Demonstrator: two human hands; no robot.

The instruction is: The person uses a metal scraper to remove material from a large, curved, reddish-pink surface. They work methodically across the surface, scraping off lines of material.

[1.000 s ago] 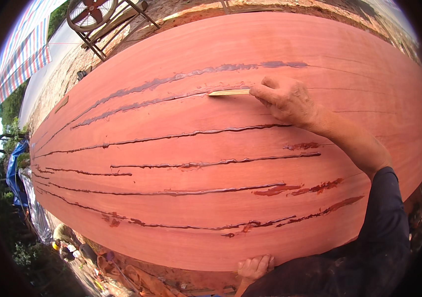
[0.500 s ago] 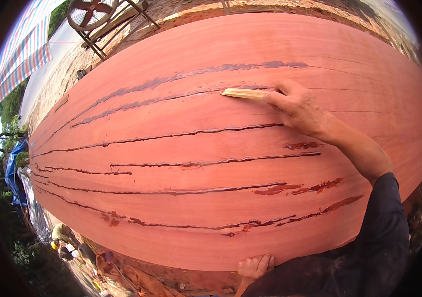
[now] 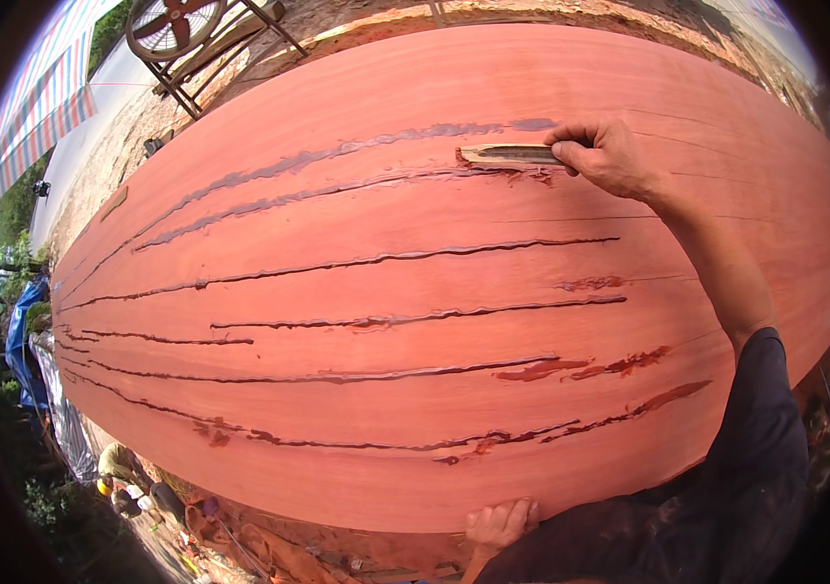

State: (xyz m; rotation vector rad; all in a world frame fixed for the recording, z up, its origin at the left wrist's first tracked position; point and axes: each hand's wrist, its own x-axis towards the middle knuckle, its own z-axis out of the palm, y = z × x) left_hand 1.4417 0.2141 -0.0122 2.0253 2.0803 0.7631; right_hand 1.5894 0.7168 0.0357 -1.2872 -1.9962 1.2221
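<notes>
A broad reddish wooden slab (image 3: 386, 214) fills the view, its long cracks lined with dark, glossy filler paste (image 3: 405, 255). My right hand (image 3: 609, 159) pinches a thin, flat wooden stick (image 3: 502, 154) between thumb and fingers. Reddish-brown paste clings to the stick's left tip. The stick is over the second line of filler from the far side, near that line's right end; whether it touches the wood I cannot tell. At the near edge, my left hand (image 3: 499, 524) curls its fingers over the slab's rim, its thumb hidden.
Beyond the slab's far edge a round fan (image 3: 176, 24) stands on a metal frame. Striped sheeting (image 3: 40, 122) hangs at the upper left. A small strip of wood (image 3: 114, 202) lies at the slab's far left edge. At the lower left, another person (image 3: 123, 467) is partly visible.
My right hand has moved up and slightly right, turning the stick so its paste-smeared side shows. Fresh paste smears now show beneath it. My left hand stays on the edge.
</notes>
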